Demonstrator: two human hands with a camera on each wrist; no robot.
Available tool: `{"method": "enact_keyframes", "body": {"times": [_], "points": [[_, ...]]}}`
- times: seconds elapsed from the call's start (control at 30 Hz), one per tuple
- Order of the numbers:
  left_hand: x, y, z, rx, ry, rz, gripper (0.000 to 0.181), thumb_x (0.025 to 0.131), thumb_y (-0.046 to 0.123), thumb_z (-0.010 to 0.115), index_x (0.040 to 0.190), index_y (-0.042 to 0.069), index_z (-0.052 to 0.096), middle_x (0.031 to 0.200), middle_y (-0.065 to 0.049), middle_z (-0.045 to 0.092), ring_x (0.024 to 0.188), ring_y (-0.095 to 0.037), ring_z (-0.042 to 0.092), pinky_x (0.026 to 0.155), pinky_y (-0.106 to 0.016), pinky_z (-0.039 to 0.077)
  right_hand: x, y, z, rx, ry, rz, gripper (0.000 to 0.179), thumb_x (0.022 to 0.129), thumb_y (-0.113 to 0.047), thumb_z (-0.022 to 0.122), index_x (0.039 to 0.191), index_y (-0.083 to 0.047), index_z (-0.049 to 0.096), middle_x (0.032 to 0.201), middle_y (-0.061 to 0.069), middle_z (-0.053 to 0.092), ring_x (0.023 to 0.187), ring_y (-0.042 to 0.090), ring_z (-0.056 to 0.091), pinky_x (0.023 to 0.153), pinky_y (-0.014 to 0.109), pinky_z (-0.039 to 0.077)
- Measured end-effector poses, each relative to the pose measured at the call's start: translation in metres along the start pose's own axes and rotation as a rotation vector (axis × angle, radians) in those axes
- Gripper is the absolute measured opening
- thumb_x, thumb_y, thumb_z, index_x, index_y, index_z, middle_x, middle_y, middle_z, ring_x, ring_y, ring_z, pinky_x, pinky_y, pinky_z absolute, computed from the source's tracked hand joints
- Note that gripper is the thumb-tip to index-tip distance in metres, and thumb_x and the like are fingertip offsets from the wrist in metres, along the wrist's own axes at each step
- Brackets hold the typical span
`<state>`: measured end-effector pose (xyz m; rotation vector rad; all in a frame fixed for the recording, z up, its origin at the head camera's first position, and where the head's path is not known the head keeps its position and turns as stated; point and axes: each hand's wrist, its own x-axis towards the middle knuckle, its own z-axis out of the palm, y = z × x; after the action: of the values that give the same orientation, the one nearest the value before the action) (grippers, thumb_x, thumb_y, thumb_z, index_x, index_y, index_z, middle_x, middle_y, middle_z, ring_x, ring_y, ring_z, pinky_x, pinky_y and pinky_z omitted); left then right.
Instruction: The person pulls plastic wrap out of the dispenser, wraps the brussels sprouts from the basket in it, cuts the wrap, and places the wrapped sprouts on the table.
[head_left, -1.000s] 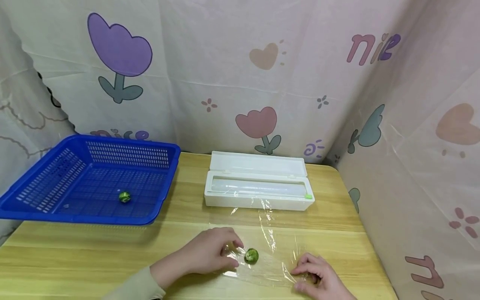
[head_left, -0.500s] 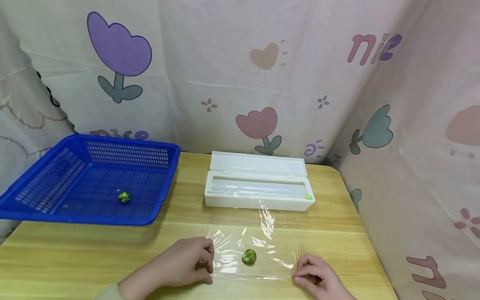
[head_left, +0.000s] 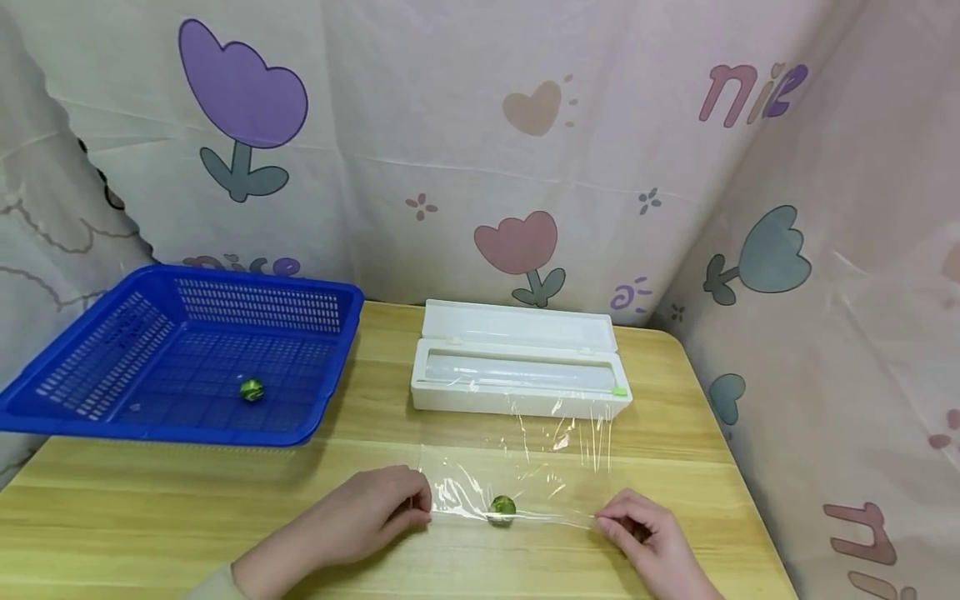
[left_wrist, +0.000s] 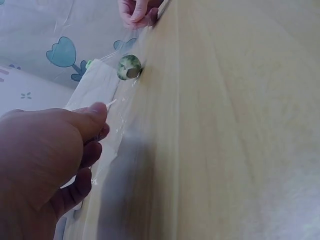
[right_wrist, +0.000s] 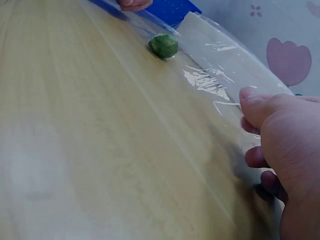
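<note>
A Brussels sprout [head_left: 502,511], round and green with its pale cut base visible in the left wrist view, rests at the front middle of the wooden table. Clear plastic wrap [head_left: 555,467] stretches toward me from a white dispenser [head_left: 521,400]. Its front edge crosses the sprout in the head view. My left hand [head_left: 378,512] pinches the wrap's left corner between thumb and fingers. At the right corner, my right hand [head_left: 651,533] pinches the wrap the same way. Both wrist views show the film pulled taut between the hands.
On the left stands a blue plastic basket [head_left: 330,392] with a second Brussels sprout [head_left: 252,389] inside. The dispenser's lid [head_left: 517,325] is raised at the back, and a green slider [head_left: 619,391] sits at its right end. A printed curtain [head_left: 420,100] surrounds the table.
My left hand has moved left from beside the sprout to the wrap's left corner. Both hands have then moved slightly away from me, bringing the wrap's front edge to the sprout.
</note>
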<state>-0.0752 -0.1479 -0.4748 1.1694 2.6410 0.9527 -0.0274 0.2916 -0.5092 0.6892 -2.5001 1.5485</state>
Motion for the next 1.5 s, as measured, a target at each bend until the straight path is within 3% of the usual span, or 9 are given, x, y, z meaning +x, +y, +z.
{"method": "enact_keyframes", "body": {"times": [0.23,0.4,0.57,0.77,0.97,1.1,1.23,1.37,1.5], "points": [[0.006,-0.009,0.0,-0.138,0.057,-0.075,0.009,0.103,0.02,0.072,0.1,0.028,0.069,0.091,0.022,0.061,0.082,0.0,0.057,0.073,-0.026,0.053,0.008,-0.006,0.006,-0.052,0.133,0.167,0.018,0.093,0.002,0.079,0.1,-0.014,0.077,0.071,-0.003,0.062,0.056,0.007,0.049,0.045,0.025,0.041],[0.008,-0.015,0.002,-0.211,0.073,-0.125,0.01,0.104,0.017,0.071,0.099,0.026,0.071,0.092,0.018,0.064,0.084,-0.003,0.058,0.075,-0.028,0.053,0.016,-0.006,0.01,-0.113,0.156,0.181,0.018,0.091,0.0,0.082,0.096,-0.017,0.078,0.067,-0.006,0.058,0.054,0.007,0.047,0.046,0.024,0.04],[0.008,-0.017,0.003,-0.164,0.091,-0.155,0.014,0.1,0.012,0.074,0.097,0.025,0.074,0.092,0.021,0.064,0.084,-0.001,0.059,0.076,-0.028,0.054,0.02,-0.004,0.012,-0.212,0.138,0.155,0.024,0.088,0.001,0.084,0.092,-0.023,0.079,0.074,-0.013,0.061,0.056,0.006,0.047,0.048,0.022,0.039],[0.007,-0.018,0.006,-0.073,0.109,-0.129,0.016,0.096,0.012,0.078,0.094,0.027,0.077,0.089,0.023,0.062,0.083,0.0,0.058,0.076,-0.029,0.054,0.019,-0.002,0.014,-0.3,0.12,0.153,0.029,0.087,0.0,0.086,0.09,-0.027,0.078,0.077,-0.018,0.061,0.057,0.002,0.045,0.049,0.02,0.039],[0.006,-0.016,0.005,0.038,0.112,-0.127,0.008,0.096,0.02,0.08,0.096,0.028,0.081,0.09,0.025,0.059,0.085,0.0,0.058,0.074,-0.031,0.054,0.021,-0.005,0.011,-0.294,0.109,0.165,0.023,0.093,-0.002,0.081,0.092,-0.025,0.079,0.076,-0.017,0.059,0.059,0.002,0.047,0.051,0.021,0.041],[0.005,-0.013,0.002,0.116,0.171,-0.118,0.007,0.095,0.029,0.081,0.102,0.029,0.083,0.094,0.025,0.059,0.088,0.0,0.059,0.073,-0.031,0.055,0.025,-0.009,0.007,-0.267,0.144,0.109,0.018,0.097,0.003,0.074,0.098,-0.014,0.081,0.078,-0.012,0.06,0.061,0.003,0.048,0.051,0.02,0.041],[0.011,-0.006,0.003,0.113,0.244,-0.075,0.014,0.094,0.032,0.082,0.107,0.028,0.083,0.104,0.025,0.063,0.097,-0.001,0.063,0.08,-0.034,0.058,0.033,-0.017,0.011,-0.233,0.175,0.004,0.021,0.093,0.009,0.075,0.105,-0.008,0.08,0.083,-0.006,0.064,0.056,0.002,0.044,0.046,0.018,0.036],[0.027,0.009,0.012,0.067,0.259,0.013,0.017,0.094,0.029,0.083,0.11,0.025,0.083,0.108,0.022,0.068,0.096,-0.001,0.067,0.082,-0.033,0.058,0.044,-0.028,0.029,-0.187,0.089,-0.111,0.026,0.089,0.009,0.079,0.11,-0.006,0.078,0.096,-0.002,0.071,0.057,-0.001,0.047,0.047,0.015,0.038],[0.045,0.024,0.025,0.084,0.211,0.088,0.021,0.094,0.03,0.083,0.113,0.023,0.083,0.111,0.019,0.071,0.096,0.001,0.067,0.083,-0.029,0.058,0.055,-0.038,0.055,-0.27,-0.027,-0.231,0.026,0.09,-0.001,0.083,0.114,-0.008,0.078,0.11,-0.003,0.071,0.066,-0.005,0.051,0.056,0.01,0.044]]}}
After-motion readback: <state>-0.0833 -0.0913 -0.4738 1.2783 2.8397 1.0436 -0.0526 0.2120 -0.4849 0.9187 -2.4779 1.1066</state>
